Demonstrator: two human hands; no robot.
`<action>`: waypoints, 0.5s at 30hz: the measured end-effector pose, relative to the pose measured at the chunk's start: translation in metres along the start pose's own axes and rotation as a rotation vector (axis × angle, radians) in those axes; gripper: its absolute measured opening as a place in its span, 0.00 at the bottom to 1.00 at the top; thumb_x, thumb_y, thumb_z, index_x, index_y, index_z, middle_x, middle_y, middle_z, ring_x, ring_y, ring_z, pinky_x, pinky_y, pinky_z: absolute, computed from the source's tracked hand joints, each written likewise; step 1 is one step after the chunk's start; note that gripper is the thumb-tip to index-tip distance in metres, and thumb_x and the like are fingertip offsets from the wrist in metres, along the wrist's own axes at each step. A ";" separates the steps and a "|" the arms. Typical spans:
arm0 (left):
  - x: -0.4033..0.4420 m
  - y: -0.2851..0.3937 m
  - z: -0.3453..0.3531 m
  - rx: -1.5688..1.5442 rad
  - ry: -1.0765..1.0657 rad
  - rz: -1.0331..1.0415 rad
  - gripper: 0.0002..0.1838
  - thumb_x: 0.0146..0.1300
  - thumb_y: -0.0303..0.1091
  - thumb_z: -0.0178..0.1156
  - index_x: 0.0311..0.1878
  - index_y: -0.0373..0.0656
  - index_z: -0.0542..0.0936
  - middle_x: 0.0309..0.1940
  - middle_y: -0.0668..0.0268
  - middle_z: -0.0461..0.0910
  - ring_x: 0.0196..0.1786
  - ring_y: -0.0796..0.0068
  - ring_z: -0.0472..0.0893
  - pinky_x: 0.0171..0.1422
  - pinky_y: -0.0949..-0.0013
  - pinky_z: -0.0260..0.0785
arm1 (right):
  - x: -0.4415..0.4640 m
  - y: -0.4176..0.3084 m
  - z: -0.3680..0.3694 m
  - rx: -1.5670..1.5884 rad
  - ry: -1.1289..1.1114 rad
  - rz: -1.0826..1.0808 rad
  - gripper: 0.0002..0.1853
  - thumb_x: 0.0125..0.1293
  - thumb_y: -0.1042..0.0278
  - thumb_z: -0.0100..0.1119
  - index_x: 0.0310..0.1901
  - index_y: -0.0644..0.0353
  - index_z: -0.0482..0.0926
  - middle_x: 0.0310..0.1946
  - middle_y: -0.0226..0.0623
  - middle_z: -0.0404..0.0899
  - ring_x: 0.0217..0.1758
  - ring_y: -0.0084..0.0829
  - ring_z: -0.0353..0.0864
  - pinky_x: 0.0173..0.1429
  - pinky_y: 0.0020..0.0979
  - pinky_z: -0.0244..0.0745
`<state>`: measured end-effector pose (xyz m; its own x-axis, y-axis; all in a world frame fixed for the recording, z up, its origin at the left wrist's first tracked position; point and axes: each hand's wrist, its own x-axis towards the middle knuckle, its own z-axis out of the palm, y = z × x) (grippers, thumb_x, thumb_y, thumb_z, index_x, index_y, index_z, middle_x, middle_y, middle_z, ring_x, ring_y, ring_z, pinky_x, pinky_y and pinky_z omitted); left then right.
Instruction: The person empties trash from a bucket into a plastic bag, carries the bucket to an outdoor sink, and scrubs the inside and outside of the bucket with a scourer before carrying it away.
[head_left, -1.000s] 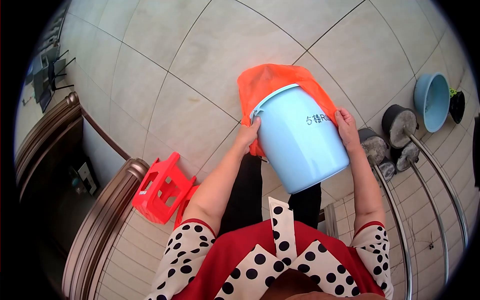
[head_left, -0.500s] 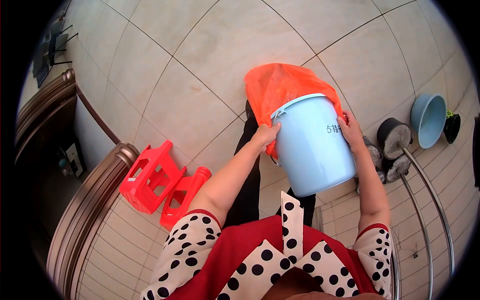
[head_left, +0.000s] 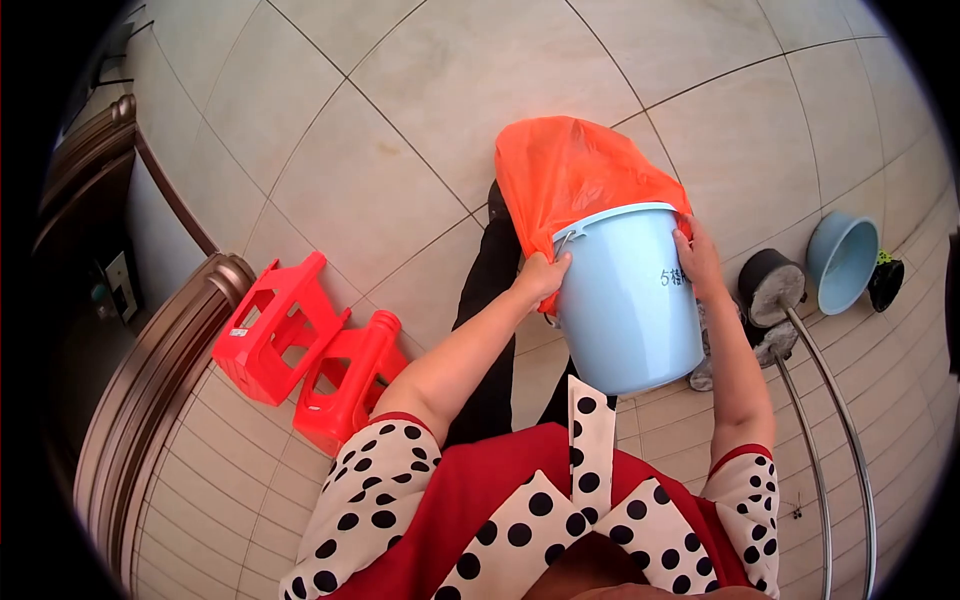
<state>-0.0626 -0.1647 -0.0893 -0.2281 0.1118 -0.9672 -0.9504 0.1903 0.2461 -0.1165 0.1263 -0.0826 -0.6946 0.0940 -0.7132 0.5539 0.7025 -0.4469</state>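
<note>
A light blue bucket (head_left: 625,310) with dark writing on its side is held tilted in front of my body, its rim pointing away from me. An orange plastic bag (head_left: 580,170) covers the bucket's mouth and hangs round the rim. My left hand (head_left: 542,278) grips the bag and the bucket's rim on the left, beside the wire handle's end. On the right, my right hand (head_left: 698,255) is closed on the bag's edge against the bucket's side. The bucket's opening is hidden under the bag.
Two red plastic stools (head_left: 275,330) lie on the tiled floor at the left, beside a brown moulded frame (head_left: 165,400). At the right are a blue basin (head_left: 843,262), a black container (head_left: 886,284), round grey-topped weights (head_left: 775,288) and metal poles (head_left: 835,420).
The bucket, bag and both hands have shifted slightly right and the bucket is more upright in view. The bag is spread wider beyond the rim. The stools and basin have moved in view.
</note>
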 end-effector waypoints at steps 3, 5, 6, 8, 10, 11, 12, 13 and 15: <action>-0.006 0.004 -0.001 0.038 -0.009 0.050 0.26 0.67 0.42 0.53 0.57 0.27 0.70 0.49 0.48 0.78 0.50 0.62 0.79 0.54 0.64 0.70 | -0.005 -0.027 0.003 -0.358 0.302 -0.383 0.27 0.61 0.57 0.60 0.60 0.60 0.69 0.54 0.48 0.72 0.53 0.45 0.74 0.58 0.37 0.68; -0.012 0.008 0.002 0.005 -0.030 0.110 0.25 0.66 0.41 0.54 0.56 0.27 0.70 0.48 0.48 0.78 0.50 0.60 0.79 0.54 0.64 0.70 | -0.008 -0.061 0.003 -0.430 0.340 -0.627 0.28 0.59 0.55 0.62 0.58 0.58 0.71 0.52 0.45 0.73 0.51 0.43 0.75 0.58 0.38 0.68; -0.011 0.008 0.003 0.029 -0.047 0.088 0.25 0.66 0.41 0.54 0.57 0.28 0.69 0.50 0.49 0.77 0.51 0.62 0.78 0.55 0.64 0.69 | -0.009 -0.078 0.002 -0.425 0.263 -0.718 0.28 0.57 0.53 0.63 0.56 0.58 0.72 0.50 0.44 0.74 0.49 0.42 0.75 0.57 0.38 0.67; -0.009 0.008 0.003 0.078 -0.085 0.045 0.26 0.66 0.39 0.55 0.60 0.29 0.67 0.53 0.51 0.74 0.53 0.66 0.75 0.57 0.65 0.68 | -0.008 -0.091 0.008 -0.441 0.039 -0.748 0.27 0.54 0.50 0.65 0.52 0.58 0.75 0.46 0.41 0.76 0.47 0.41 0.76 0.56 0.38 0.68; -0.018 0.007 0.003 0.030 -0.073 0.145 0.26 0.65 0.37 0.57 0.60 0.29 0.67 0.51 0.52 0.75 0.52 0.66 0.76 0.56 0.65 0.69 | -0.007 -0.092 0.017 -0.485 -0.251 -0.627 0.26 0.52 0.47 0.66 0.46 0.59 0.78 0.41 0.39 0.78 0.45 0.40 0.76 0.54 0.38 0.68; -0.022 0.007 0.002 0.006 -0.066 0.196 0.26 0.64 0.37 0.58 0.60 0.29 0.67 0.50 0.52 0.75 0.52 0.65 0.76 0.56 0.65 0.69 | -0.006 -0.093 0.020 -0.446 -0.163 -0.681 0.23 0.50 0.44 0.67 0.33 0.59 0.79 0.29 0.38 0.80 0.37 0.38 0.79 0.45 0.37 0.71; -0.022 0.006 0.001 -0.044 -0.098 0.206 0.26 0.64 0.37 0.59 0.59 0.30 0.68 0.48 0.54 0.77 0.51 0.66 0.77 0.55 0.65 0.70 | -0.005 -0.094 0.021 -0.487 -0.157 -0.656 0.23 0.50 0.43 0.66 0.30 0.58 0.78 0.26 0.37 0.79 0.34 0.38 0.78 0.42 0.37 0.71; -0.023 0.004 -0.001 -0.094 -0.127 0.216 0.25 0.63 0.37 0.60 0.59 0.31 0.69 0.46 0.55 0.78 0.49 0.67 0.78 0.54 0.66 0.70 | -0.003 -0.094 0.022 -0.527 -0.151 -0.633 0.23 0.51 0.43 0.66 0.28 0.58 0.77 0.23 0.37 0.78 0.30 0.38 0.78 0.38 0.37 0.71; -0.026 0.004 -0.009 -0.178 -0.221 0.132 0.23 0.63 0.36 0.60 0.57 0.32 0.71 0.43 0.57 0.80 0.47 0.68 0.79 0.53 0.67 0.71 | -0.002 -0.095 0.022 -0.561 -0.114 -0.657 0.24 0.51 0.41 0.65 0.23 0.57 0.74 0.18 0.36 0.75 0.25 0.38 0.77 0.32 0.37 0.70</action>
<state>-0.0626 -0.1755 -0.0634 -0.3188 0.3368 -0.8860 -0.9422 -0.0110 0.3348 -0.1581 0.0439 -0.0505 -0.7274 -0.5020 -0.4678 -0.2715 0.8366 -0.4757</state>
